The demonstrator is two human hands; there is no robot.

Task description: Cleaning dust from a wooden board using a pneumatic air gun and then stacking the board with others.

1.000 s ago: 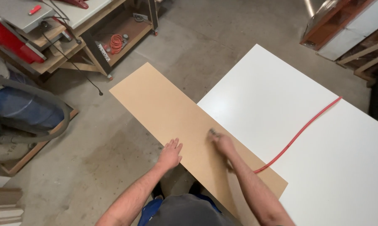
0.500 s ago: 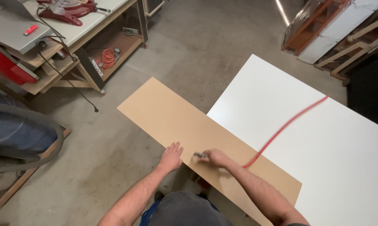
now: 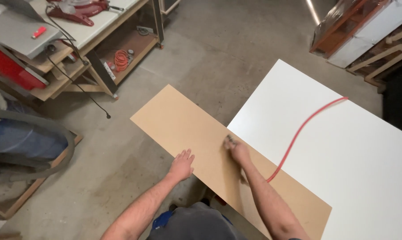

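Pressing flat, fingers spread, the left hand (image 3: 181, 165) steadies the brown board (image 3: 196, 133) on the white worktop (image 3: 343, 155); beside it, the right hand (image 3: 238, 150) has its grip closed on a small object (image 3: 229, 141), too blurred to identify.

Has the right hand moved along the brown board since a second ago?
Cannot tell for sure. The right hand rests on the brown board beside the red cord, much as before; the camera shifted, so any slide is slight.
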